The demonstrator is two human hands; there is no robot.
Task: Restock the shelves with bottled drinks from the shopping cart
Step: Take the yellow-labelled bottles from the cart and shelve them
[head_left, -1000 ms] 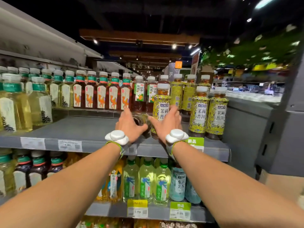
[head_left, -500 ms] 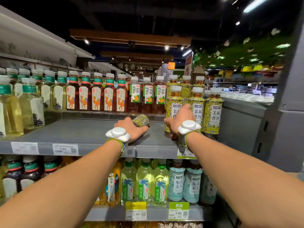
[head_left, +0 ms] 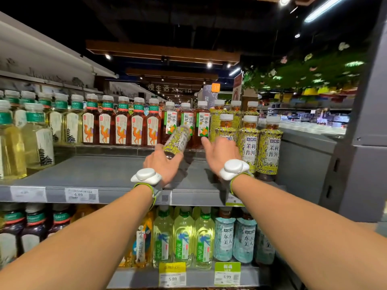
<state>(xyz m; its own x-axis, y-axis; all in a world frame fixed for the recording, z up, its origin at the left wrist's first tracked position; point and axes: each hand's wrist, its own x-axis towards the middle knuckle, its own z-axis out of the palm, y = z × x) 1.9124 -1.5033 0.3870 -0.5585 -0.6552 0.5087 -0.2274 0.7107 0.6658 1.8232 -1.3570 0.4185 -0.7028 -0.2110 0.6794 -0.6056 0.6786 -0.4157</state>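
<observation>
Clamped round the base of a yellow-patterned tea bottle (head_left: 177, 141): left grip (head_left: 165, 166), fingers curled, back of the hand to the camera. Held off the shelf (head_left: 94, 172), tilted, cap end aimed up and away from the grip toward the back row. Looks like a bottle about to be stood upright, base first. Cap itself blurred, hard to make out.

Just right of that grip and apart from it: right grip (head_left: 219, 155), fingers loose and spread, holding nothing, forefinger stretched forward. Overlapping the nearest of the matching yellow bottles (head_left: 249, 143); touching or merely in front, cannot tell. Probably there to steady that standing group, or to mark the gap beside it.

Beyond the left grip: bare grey shelf, then loquat-tea bottles (head_left: 186, 122) along the back. Further left of the grip, camel-label bottles (head_left: 121, 130), then pale yellow bottles (head_left: 35, 139) at the far end. All sorted by kind, labels forward, so likely landing spot judged as the open patch between the two grips, next to its own kind.

Below both grips, under the price tags (head_left: 80, 195): green-label bottles (head_left: 184, 239) and teal-label bottles (head_left: 224, 237) on the lower shelf (head_left: 136, 279).
</observation>
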